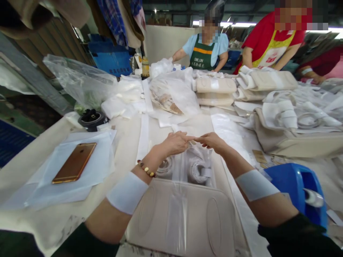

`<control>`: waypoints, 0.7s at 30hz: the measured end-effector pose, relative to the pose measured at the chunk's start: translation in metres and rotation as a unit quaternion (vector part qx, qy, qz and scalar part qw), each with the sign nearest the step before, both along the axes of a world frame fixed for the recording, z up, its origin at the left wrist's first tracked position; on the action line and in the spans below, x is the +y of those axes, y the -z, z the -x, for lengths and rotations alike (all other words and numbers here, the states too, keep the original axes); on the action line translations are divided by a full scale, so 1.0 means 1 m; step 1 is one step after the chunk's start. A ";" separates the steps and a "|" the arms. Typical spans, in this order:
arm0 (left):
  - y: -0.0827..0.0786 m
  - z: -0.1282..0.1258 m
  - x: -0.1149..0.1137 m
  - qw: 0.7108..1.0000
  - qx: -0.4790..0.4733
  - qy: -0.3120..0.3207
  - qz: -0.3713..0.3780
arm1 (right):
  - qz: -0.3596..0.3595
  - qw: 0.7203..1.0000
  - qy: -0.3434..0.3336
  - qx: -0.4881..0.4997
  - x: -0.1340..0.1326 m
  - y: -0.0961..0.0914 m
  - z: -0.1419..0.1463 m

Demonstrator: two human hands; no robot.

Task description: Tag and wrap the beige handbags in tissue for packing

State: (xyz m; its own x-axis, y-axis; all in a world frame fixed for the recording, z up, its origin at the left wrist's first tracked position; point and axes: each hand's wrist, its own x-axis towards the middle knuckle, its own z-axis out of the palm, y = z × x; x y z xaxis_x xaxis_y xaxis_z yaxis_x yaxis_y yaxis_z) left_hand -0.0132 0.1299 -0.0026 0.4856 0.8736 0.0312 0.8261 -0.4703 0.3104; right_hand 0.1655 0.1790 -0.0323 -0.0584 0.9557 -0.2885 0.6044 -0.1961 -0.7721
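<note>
My left hand [176, 142], with a beaded bracelet at the wrist, meets my right hand [211, 141] at the fingertips. Both have index fingers reaching toward each other and the other fingers curled in. Whatever they pinch, if anything, is too small to make out. Just below them lies a beige bag [193, 210] with two oval outlines on its face. A clear plastic strip [177, 221] runs down its middle. Rolled white straps [197, 170] sit at the bag's far end, partly under plastic and partly behind my left hand.
A phone [75, 163] rests on white sheets at left, near a black tape roll [93, 120]. At right stand a blue plastic container [292, 185] and a large beige bag [302, 142]. Wrapped bags [216, 85] are stacked farther back. Two co-workers stand across the table.
</note>
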 end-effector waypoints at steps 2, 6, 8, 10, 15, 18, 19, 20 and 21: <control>-0.012 0.019 -0.025 1.000 -0.012 -0.016 -0.015 | -0.049 0.999 0.021 -0.001 -0.025 -0.010 -0.013; -0.007 0.073 -0.103 0.974 -0.141 -0.171 -0.051 | -0.166 0.984 0.055 0.035 -0.119 -0.019 -0.039; 0.012 0.092 -0.140 0.944 -0.200 -0.259 0.049 | -0.153 0.985 0.071 0.042 -0.171 -0.008 -0.044; 0.035 0.098 -0.168 0.904 -0.269 -0.298 0.147 | -0.110 0.988 0.093 0.054 -0.211 0.013 -0.041; 0.065 0.075 -0.191 0.829 -0.362 -0.380 0.193 | -0.016 0.983 0.136 0.120 -0.231 0.055 -0.027; 0.067 0.067 -0.191 0.821 -0.376 -0.394 0.171 | -0.018 0.978 0.151 0.145 -0.225 0.060 -0.024; 0.068 0.068 -0.191 0.827 -0.367 -0.398 0.150 | -0.030 0.975 0.158 0.154 -0.225 0.060 -0.024; 0.070 0.070 -0.191 0.834 -0.355 -0.403 0.129 | -0.045 0.972 0.162 0.164 -0.226 0.059 -0.023; 0.072 0.073 -0.191 0.841 -0.338 -0.406 0.113 | -0.059 0.969 0.165 0.176 -0.227 0.059 -0.023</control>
State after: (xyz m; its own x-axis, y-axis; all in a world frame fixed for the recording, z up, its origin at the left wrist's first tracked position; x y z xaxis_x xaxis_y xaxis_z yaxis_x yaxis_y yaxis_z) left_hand -0.0860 -0.0607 -0.0747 -0.3367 0.9295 -0.1506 0.4448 0.2980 0.8446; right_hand 0.1883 -0.0477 -0.0911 0.1819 0.9641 -0.1934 0.2198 -0.2315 -0.9477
